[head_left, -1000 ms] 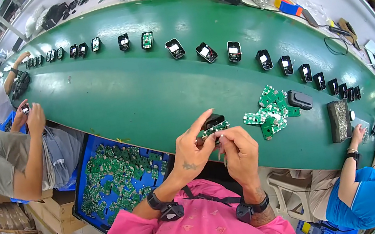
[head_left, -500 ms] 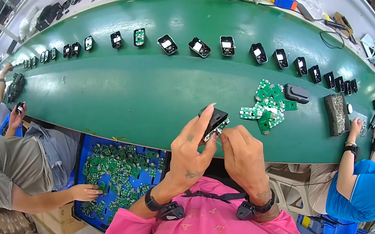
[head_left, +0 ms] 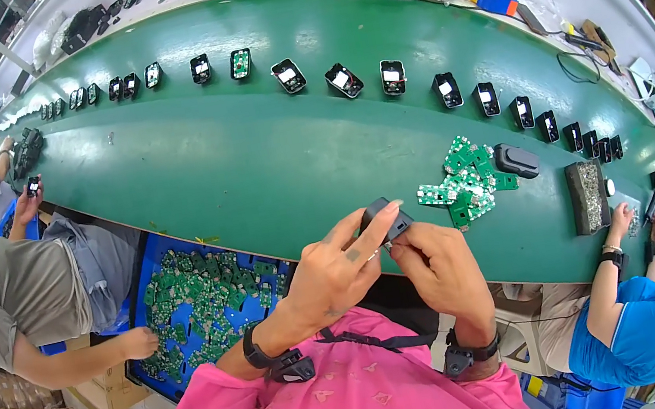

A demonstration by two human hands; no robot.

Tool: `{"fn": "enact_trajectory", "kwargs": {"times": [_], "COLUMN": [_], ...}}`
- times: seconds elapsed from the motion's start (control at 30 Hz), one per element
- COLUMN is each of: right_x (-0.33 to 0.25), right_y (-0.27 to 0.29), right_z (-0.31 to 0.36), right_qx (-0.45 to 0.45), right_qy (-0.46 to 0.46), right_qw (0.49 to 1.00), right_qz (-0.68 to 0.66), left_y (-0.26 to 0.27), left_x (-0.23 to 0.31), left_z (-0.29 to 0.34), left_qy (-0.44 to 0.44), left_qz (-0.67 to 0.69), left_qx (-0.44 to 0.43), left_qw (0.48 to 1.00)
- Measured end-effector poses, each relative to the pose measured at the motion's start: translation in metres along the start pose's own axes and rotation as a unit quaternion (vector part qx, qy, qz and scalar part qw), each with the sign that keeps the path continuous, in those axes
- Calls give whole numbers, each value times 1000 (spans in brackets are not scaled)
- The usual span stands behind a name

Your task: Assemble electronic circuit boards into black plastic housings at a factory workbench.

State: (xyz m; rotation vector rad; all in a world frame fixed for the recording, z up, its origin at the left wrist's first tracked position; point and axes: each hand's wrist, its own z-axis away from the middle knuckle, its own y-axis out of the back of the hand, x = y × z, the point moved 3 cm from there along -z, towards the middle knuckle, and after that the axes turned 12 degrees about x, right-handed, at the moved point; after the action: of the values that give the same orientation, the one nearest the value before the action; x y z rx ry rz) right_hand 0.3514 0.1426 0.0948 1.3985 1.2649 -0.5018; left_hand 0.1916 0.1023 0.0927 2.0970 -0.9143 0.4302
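Over the front edge of the bench, my left hand (head_left: pixel 332 278) grips a small black plastic housing (head_left: pixel 390 221), fingers over its top and thumb below. My right hand (head_left: pixel 442 265) is closed against the housing's lower right side, its thumb and fingers pinched there. The inside of the housing faces away from view, so whatever sits in it is hidden. Just right of my hands is a loose pile of green circuit boards (head_left: pixel 472 188). A dark rounded case (head_left: pixel 517 160) lies against that pile.
A curved row of black housings (head_left: pixel 289 76) spans the green bench (head_left: pixel 197 157). A long box of small metal parts (head_left: pixel 588 198) stands at right. On the left, a co-worker's hand (head_left: pixel 140 343) is at a blue bin (head_left: pixel 149 275) of circuit boards. Another co-worker in blue (head_left: pixel 642 324) sits right.
The housing has turned in my hands, so the green board at its edge no longer shows. My right hand has shifted slightly right. The left co-worker's hand has moved left at the bin.
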Motion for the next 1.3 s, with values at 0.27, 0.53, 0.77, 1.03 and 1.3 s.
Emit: {"fn": "enact_trajectory", "kwargs": {"times": [0.27, 0.53, 0.77, 1.03, 1.3], "right_x": [3, 14, 9, 8, 14], "right_y": [4, 0, -7, -4, -4], "right_z": [0, 8, 15, 21, 22], "right_qx": [30, 52, 153, 176, 172], "right_qy": [-34, -98, -19, -55, -48], "right_qw": [999, 992, 987, 982, 982], "right_qz": [-28, -63, -40, -31, -59], "left_y": [-5, -8, -13, -18, -17], "left_x": [-1, 5, 7, 12, 13], "left_z": [-1, -2, -2, -2, -3], "left_qy": [76, 76, 155, 50, 41], "left_qz": [71, 49, 95, 34, 40], "left_qx": [-15, -7, -3, 26, 15], "left_qw": [994, 996, 983, 998, 998]}}
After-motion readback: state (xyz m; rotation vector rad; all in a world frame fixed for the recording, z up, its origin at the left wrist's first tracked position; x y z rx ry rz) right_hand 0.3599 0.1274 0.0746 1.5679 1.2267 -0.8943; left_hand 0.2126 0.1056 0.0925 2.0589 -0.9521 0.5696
